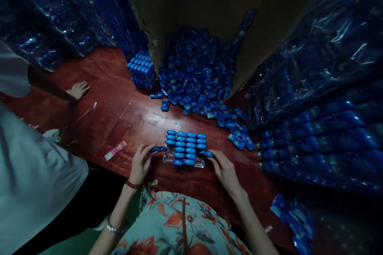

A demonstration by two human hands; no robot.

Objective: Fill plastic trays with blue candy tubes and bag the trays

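Observation:
In front of me stands a block of small blue packs (185, 144) in rows, their glossy rounded ends facing up. My left hand (141, 164) pinches one blue pack (158, 149) at the block's left side. On the right side, my right hand (223, 170) holds another blue pack (206, 153) between thumb and fingers. Both packs are level with gaps near the block's front corners. Under those gaps, a clear printed plastic sheet (199, 162) shows. The print on the packs is too dark to read.
A cardboard box (257, 44) lies open, spilling loose blue packs (200, 75) onto the red-brown table (98, 119). A neat stack (140, 69) stands left of it. Wrapped bundles (323, 139) line the right. A co-worker's hand (78, 90) rests at left, near a pink strip (115, 150).

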